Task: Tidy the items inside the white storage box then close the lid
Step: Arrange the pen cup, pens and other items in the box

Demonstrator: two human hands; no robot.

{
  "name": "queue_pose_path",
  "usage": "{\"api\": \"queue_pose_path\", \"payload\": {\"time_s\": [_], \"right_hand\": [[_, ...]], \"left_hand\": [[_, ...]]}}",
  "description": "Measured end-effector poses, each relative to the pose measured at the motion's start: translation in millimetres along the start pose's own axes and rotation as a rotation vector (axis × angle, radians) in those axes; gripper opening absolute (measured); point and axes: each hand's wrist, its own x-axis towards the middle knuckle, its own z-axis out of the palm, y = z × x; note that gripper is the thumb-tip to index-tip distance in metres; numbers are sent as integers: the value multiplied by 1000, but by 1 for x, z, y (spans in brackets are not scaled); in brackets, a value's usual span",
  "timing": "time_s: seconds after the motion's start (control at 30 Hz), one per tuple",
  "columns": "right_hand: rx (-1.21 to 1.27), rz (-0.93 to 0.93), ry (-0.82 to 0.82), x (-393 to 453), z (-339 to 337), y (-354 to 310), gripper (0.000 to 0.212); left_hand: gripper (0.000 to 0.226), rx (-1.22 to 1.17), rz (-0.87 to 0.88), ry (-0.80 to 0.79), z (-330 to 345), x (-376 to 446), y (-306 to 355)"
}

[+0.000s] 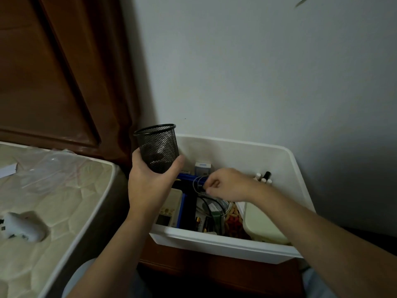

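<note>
Mesh cup (158, 147) gripped, box (225, 244) contents murky

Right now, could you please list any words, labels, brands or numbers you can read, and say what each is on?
No text is legible in this view.
Small white box with a blue panel in the white storage box: print too blurred to read.
Beige device with buttons: markings too small.
Batteries: labels unreadable.

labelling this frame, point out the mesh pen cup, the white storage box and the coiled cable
mesh pen cup (158, 148), head view, its mesh side
white storage box (225, 244), head view, its near rim
coiled cable (198, 183), head view, its loop
</note>
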Motion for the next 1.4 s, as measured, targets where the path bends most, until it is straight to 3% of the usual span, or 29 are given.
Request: {"api": "queue_pose_path", "payload": {"time_s": [0.17,0.3,0.37,0.57,0.67,0.83,0.93,1.1,1.2,1.4], "right_hand": [[-150,82,-178,29,53,-27,40],[-334,67,71,47,68,-36,66],[-422,28,163,59,62,-39,68],[-444,43,-120,90,69,-29,80],[-476,76,-134,95,73,-20,93],[-331,163,-181,96,66,-13,97],[-421,135,-155,96,56,-11,83],[-557,167,74,99,53,-9,53],[-663,163,98,99,55,-5,40],[-706,210,126,104,64,5,34]], "left_hand": [[83,-25,-11,6,0,2,-2],[81,-47,-22,38,0,4,-3],[81,-55,-23,49,0,4,-2],[75,-85,-15,48,-1,5,-3],[75,-94,-17,52,-2,5,-3],[76,-92,-13,44,-3,4,-2],[74,-91,-15,41,-3,4,-2],[73,-87,-17,51,-3,3,-1],[74,-91,-13,37,-2,3,-1],[79,-83,-11,9,-1,4,-2]]}}
